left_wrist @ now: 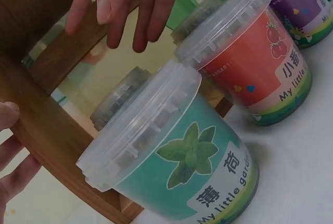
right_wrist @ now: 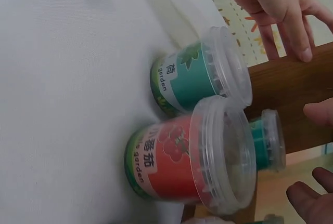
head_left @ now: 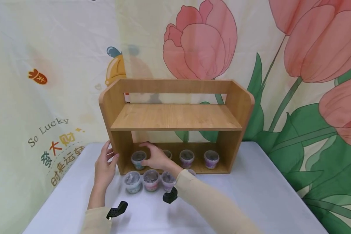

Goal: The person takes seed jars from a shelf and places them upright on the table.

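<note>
My left hand (head_left: 104,168) rests its fingers against the left side panel of a two-tier wooden shelf (head_left: 175,117). Inside the lower tier, my right hand (head_left: 158,157) hovers with spread fingers beside a teal lidded cup (head_left: 138,160), holding nothing; contact with the cup is unclear. To its right stand a partly hidden cup (head_left: 167,153) and two purple cups (head_left: 187,158). Along the shelf's front on the table are a teal cup (left_wrist: 192,156) with a mint leaf, a red cup (left_wrist: 260,63) with tomatoes, a purple cup (head_left: 167,180) and another mostly behind my right forearm.
A white cloth covers the table (head_left: 237,195). The shelf's upper board (head_left: 175,117) is bare wood. Behind hangs a curtain (head_left: 146,65) printed with large tulips. A small black device (head_left: 117,210) sits at each wrist.
</note>
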Demonstrator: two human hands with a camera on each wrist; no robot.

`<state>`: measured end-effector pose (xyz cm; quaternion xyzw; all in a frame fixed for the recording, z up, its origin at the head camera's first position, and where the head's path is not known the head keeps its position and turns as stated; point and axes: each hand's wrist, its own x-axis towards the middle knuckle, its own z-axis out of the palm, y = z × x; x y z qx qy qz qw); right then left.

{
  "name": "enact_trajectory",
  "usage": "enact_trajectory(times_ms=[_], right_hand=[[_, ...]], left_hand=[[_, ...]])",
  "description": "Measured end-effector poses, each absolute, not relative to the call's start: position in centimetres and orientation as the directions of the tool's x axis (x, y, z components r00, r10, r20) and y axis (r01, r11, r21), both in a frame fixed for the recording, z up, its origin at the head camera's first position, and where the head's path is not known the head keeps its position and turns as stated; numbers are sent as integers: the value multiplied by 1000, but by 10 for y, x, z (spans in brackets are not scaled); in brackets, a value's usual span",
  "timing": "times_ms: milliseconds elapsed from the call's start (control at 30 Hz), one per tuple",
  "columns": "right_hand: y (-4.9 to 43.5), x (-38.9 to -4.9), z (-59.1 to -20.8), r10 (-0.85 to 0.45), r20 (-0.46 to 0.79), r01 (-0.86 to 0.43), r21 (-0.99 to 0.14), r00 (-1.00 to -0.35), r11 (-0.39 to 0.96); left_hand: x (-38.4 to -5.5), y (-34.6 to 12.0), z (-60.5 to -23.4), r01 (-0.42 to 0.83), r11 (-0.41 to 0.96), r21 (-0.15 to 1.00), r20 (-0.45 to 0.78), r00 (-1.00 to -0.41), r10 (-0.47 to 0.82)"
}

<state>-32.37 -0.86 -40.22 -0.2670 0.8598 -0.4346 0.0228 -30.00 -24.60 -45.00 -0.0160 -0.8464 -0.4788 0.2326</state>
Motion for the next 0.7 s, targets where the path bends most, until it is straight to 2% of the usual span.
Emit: enact_trajectory(times_ms=[467,700], right_hand=[[-43,-337,-433,-501,205,-492,-675,-841,550],[-47,-340,-437,-472,198,-470,-668,-859,576]], left_hand=[[-298,-246,-449,236,532,813,394,-896,-206],[-300,-244,-449,242,535,809,399,-895,-198]])
